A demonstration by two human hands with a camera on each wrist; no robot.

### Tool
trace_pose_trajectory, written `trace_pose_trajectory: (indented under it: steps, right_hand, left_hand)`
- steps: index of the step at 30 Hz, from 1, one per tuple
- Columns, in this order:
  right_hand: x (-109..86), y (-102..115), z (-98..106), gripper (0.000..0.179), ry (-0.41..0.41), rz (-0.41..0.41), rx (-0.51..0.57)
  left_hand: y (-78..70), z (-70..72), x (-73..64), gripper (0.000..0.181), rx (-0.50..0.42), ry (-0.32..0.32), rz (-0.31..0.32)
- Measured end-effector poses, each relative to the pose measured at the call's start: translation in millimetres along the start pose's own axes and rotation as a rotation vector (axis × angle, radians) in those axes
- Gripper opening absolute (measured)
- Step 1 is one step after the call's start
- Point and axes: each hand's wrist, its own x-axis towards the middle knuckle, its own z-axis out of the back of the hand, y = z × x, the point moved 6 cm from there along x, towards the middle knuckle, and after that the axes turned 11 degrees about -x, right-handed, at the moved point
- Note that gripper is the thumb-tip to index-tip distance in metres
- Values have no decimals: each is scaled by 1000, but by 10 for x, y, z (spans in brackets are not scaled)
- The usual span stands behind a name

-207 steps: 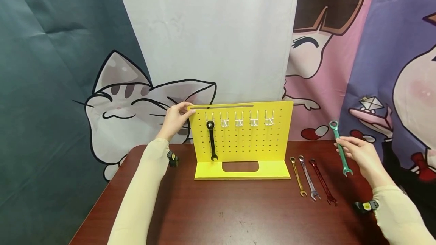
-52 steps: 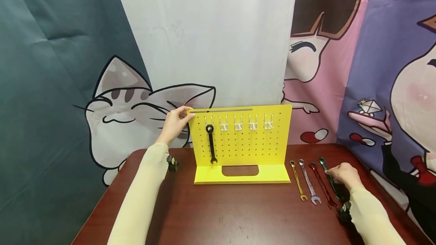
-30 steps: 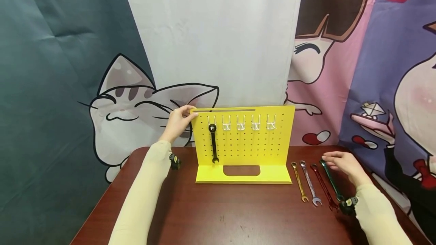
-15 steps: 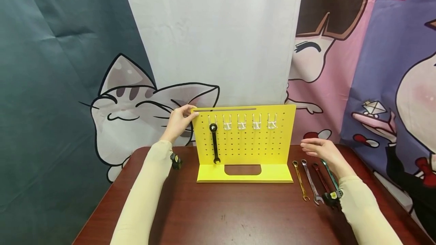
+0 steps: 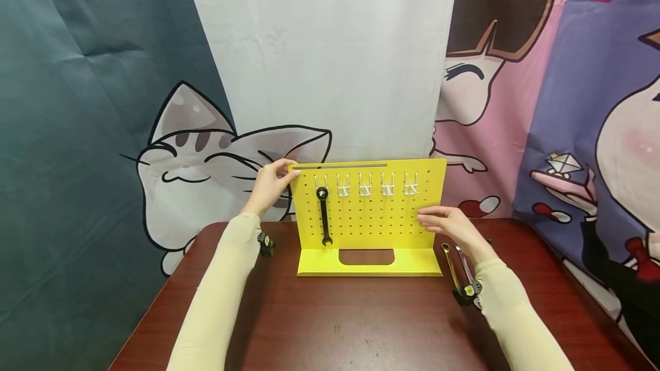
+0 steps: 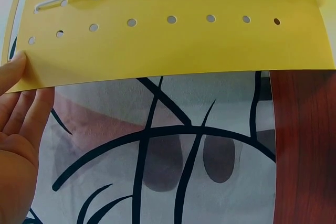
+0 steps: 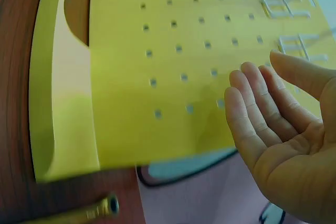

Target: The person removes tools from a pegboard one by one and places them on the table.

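Observation:
A yellow pegboard stand (image 5: 371, 225) stands upright on the table. My left hand (image 5: 269, 186) pinches its upper left corner, thumb (image 6: 13, 69) on the front and fingers behind. From the leftmost hook hangs a black combination wrench (image 5: 323, 216), ring end up. Bare white hooks (image 5: 365, 185) line up to its right. My right hand (image 5: 454, 228) holds nothing; its extended fingers overlap the board's right side, below the hooks. Under that wrist lie a gold wrench (image 5: 450, 261) and a silver wrench (image 5: 463, 259), both partly covered. The red and green wrenches are mostly hidden by the right arm.
The reddish-brown wooden table (image 5: 330, 325) extends in front of the board. Behind it hangs a cartoon-printed curtain (image 5: 330, 62), close to the table's back edge.
My right hand held a green wrench, set it down beside the red one, let go and moved left to the board. The left hand keeps its hold on the corner.

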Motion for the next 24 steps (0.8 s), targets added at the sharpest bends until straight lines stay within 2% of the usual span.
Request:
trace_pose_trajectory:
  steps: [11, 24]
  right_hand:
    - [222, 220, -566, 49, 96, 56, 38]
    - [390, 435, -1046, 49, 165, 116, 90]
  left_hand:
    - [8, 7, -4, 30, -5, 1, -3]
    - [9, 15, -10, 30, -2, -1, 4]
